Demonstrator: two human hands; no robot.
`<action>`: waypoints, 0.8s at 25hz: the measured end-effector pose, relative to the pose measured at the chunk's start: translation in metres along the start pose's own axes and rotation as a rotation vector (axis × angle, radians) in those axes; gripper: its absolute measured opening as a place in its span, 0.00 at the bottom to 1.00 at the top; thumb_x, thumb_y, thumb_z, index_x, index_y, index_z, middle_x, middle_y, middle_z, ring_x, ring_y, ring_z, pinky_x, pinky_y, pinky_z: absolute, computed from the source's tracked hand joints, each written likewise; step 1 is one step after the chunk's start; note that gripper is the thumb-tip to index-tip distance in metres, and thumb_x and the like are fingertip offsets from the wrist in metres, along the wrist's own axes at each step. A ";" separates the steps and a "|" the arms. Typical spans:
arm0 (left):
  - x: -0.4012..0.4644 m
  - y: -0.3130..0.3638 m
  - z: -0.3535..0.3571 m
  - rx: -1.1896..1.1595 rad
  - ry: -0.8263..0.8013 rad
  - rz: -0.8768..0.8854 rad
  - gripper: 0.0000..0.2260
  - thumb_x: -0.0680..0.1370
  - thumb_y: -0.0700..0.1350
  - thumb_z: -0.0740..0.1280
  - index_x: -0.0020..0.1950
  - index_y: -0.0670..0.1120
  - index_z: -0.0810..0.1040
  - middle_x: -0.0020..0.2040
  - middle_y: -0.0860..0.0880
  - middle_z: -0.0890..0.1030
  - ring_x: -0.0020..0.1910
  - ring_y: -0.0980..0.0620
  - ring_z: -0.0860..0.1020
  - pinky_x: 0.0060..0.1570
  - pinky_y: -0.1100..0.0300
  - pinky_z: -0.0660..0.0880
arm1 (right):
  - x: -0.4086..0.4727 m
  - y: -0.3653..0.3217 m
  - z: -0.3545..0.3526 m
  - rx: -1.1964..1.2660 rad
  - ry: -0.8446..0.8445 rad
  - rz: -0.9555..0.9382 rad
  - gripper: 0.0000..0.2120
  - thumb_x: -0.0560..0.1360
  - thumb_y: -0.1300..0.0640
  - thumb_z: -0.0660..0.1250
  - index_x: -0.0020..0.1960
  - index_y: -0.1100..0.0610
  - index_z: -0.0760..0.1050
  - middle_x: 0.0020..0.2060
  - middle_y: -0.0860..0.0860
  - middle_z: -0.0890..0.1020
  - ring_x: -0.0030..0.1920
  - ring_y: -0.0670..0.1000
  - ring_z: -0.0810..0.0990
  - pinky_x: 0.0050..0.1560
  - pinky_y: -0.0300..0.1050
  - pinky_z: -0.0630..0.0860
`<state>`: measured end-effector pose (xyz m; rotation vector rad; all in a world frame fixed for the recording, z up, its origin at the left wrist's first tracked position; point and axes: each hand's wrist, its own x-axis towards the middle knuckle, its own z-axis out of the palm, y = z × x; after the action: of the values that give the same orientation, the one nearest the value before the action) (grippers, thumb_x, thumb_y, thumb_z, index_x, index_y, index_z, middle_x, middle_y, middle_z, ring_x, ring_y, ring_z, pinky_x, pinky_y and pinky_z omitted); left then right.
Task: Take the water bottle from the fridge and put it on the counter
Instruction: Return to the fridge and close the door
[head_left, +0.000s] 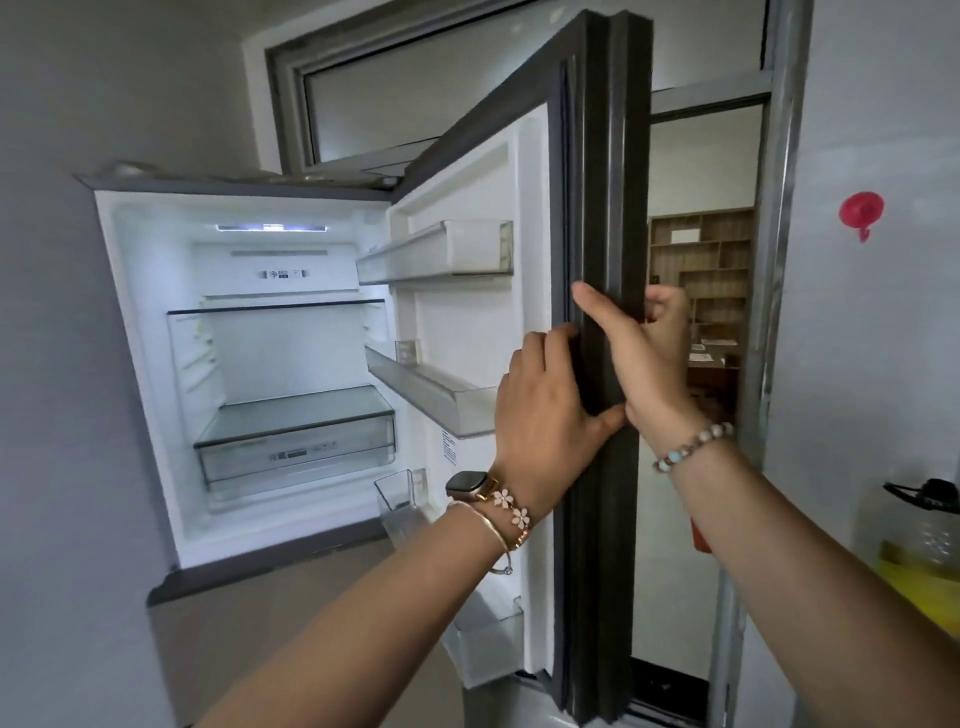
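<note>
The fridge (156, 364) stands open with its light on. Its glass shelves (275, 306) and the drawer (296, 447) look bare, and I see no water bottle inside. The fridge door (602, 208) is swung out toward me, edge on. My left hand (545, 415) grips the door's dark edge from the inner side. From the outer side, my right hand (644, 358) wraps the same edge, thumb across the seal. The door bins (441, 254) look bare, except for a clear plastic container (397, 501) low down.
A large clear jug of yellow liquid with a black cap (924, 551) stands at the far right. A red suction hook (862, 210) sticks to the right wall. Behind the door an open doorway (701, 291) shows wooden shelving. A grey wall closes the left.
</note>
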<state>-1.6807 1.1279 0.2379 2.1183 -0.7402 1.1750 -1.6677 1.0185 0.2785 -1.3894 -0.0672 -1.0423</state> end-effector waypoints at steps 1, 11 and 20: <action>-0.005 -0.004 -0.008 -0.030 0.045 -0.014 0.38 0.65 0.56 0.78 0.68 0.39 0.69 0.58 0.41 0.75 0.57 0.41 0.74 0.56 0.49 0.75 | -0.010 -0.007 0.011 -0.030 -0.016 -0.031 0.29 0.56 0.35 0.80 0.48 0.42 0.68 0.49 0.47 0.81 0.48 0.45 0.82 0.52 0.51 0.82; -0.055 -0.111 -0.140 -0.101 0.147 -0.293 0.45 0.63 0.59 0.79 0.72 0.46 0.60 0.63 0.53 0.64 0.65 0.53 0.68 0.65 0.57 0.72 | -0.114 -0.042 0.153 -0.023 -0.390 -0.223 0.36 0.73 0.50 0.74 0.76 0.56 0.64 0.69 0.53 0.77 0.67 0.51 0.76 0.68 0.49 0.73; -0.067 -0.258 -0.265 -0.321 0.089 -0.542 0.26 0.77 0.38 0.70 0.74 0.45 0.69 0.65 0.56 0.78 0.60 0.55 0.80 0.59 0.64 0.77 | -0.191 -0.043 0.343 -0.121 -0.555 -0.442 0.42 0.74 0.59 0.72 0.80 0.53 0.51 0.81 0.56 0.52 0.80 0.54 0.50 0.77 0.54 0.55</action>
<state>-1.6709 1.5037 0.2330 1.8191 -0.2589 0.7877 -1.6263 1.4117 0.2835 -1.7899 -0.7579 -0.9948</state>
